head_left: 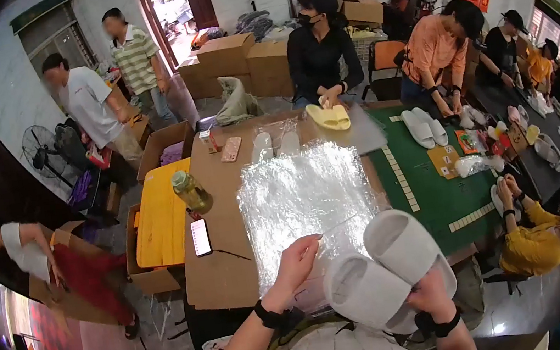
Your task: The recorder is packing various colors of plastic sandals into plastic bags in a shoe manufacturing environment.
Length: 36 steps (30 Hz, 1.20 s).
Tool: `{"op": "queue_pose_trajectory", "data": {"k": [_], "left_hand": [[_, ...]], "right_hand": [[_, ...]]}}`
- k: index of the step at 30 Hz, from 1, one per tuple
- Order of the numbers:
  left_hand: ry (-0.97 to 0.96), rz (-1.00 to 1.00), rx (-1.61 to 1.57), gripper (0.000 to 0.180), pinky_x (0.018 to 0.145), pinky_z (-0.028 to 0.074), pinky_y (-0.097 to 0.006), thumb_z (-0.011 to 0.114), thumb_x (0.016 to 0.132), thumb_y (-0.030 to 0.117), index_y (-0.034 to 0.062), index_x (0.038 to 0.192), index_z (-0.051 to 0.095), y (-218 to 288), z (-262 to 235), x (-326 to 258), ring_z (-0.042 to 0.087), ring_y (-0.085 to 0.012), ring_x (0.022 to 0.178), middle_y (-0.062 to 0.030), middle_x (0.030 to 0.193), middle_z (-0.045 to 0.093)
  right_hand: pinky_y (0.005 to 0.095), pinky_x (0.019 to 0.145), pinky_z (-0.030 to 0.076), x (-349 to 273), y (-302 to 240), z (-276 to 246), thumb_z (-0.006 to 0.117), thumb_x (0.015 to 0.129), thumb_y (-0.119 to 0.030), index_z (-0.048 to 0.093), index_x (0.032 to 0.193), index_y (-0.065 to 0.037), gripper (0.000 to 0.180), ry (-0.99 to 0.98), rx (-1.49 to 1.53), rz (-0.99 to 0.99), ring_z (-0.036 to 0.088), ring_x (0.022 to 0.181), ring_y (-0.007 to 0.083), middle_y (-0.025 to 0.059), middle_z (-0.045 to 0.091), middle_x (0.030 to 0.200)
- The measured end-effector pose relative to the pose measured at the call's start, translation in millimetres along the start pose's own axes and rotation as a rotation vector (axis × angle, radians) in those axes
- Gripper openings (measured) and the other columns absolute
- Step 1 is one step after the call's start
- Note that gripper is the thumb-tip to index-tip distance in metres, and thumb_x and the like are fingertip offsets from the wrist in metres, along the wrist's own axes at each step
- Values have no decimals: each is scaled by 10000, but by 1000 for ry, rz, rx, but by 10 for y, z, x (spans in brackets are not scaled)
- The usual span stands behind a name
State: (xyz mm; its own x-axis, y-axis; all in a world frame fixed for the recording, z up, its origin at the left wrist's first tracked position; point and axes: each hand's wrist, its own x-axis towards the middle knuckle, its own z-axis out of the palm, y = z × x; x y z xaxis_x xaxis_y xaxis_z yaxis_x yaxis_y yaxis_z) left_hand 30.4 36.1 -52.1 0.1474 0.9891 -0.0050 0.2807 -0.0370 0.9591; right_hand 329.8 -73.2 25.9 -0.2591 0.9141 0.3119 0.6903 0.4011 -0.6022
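My right hand (pixel 434 294) grips a pair of light grey slide slippers (pixel 404 243) near their lower end, in front of my body at the table's near edge. My left hand (pixel 297 264) is closed in a pinch over a stack of shiny clear plastic bags (pixel 304 193). From its fingertips a thin pale line runs to the right, too fine to name; it may be the edge of a bag. Beyond the stack lie a pair of pale slippers (pixel 276 144). Across the table, a person in black has hands on a yellow slipper (pixel 329 118).
A bottle (pixel 191 191), two phones (pixel 201 237) and a small box (pixel 208 141) lie on the cardboard-covered table (pixel 224 283). At right, a green mat (pixel 409 178) bears white slippers (pixel 424 127) and plastic wrap. Cartons (pixel 159 279) stand left. Several people work around.
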Motion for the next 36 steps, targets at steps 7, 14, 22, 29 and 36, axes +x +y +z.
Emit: {"op": "queue_pose_trajectory", "data": {"k": [7, 14, 22, 29, 36], "left_hand": [[-86, 262, 189, 346, 962, 500, -384, 530, 1007, 191, 66, 1314, 629, 345, 87, -70, 631, -355, 1112, -216, 1268, 636], [-175, 558, 573, 392, 1110, 395, -482, 558, 997, 197, 90, 1374, 576, 430, 148, -210, 447, -444, 1339, -217, 1476, 474], [-138, 637, 596, 399, 1150, 338, -505, 543, 997, 191, 20, 1356, 555, 552, 213, -306, 422, -417, 1369, -228, 1471, 464], [-133, 671, 600, 433, 1161, 328, -498, 530, 1004, 189, 23, 1404, 516, 691, 20, -435, 401, -413, 1392, -214, 1493, 449], [-216, 628, 485, 463, 1183, 300, -479, 512, 1012, 177, 41, 1453, 481, 720, -45, -625, 362, -405, 1428, -190, 1552, 395]], "right_hand": [[503, 688, 511, -112, 198, 227, 746, 744, -218, 684, 959, -20, 299, -139, -87, 81, 633, 807, 417, 206, 664, 871], [515, 721, 502, 96, 19, 395, 737, 783, -251, 669, 877, 24, 298, -142, -114, 123, 624, 804, 428, 229, 650, 833], [498, 734, 503, 553, 146, 979, 709, 797, -173, 648, 874, 38, 233, -75, -127, 125, 623, 818, 429, 245, 642, 820], [450, 735, 505, 1052, 167, 1392, 646, 825, -96, 598, 813, -17, 94, -20, -165, 51, 623, 834, 379, 201, 630, 837], [461, 736, 527, 1740, 128, 1610, 622, 946, -267, 614, 952, 40, 307, -133, -128, 135, 650, 854, 419, 266, 643, 930]]}}
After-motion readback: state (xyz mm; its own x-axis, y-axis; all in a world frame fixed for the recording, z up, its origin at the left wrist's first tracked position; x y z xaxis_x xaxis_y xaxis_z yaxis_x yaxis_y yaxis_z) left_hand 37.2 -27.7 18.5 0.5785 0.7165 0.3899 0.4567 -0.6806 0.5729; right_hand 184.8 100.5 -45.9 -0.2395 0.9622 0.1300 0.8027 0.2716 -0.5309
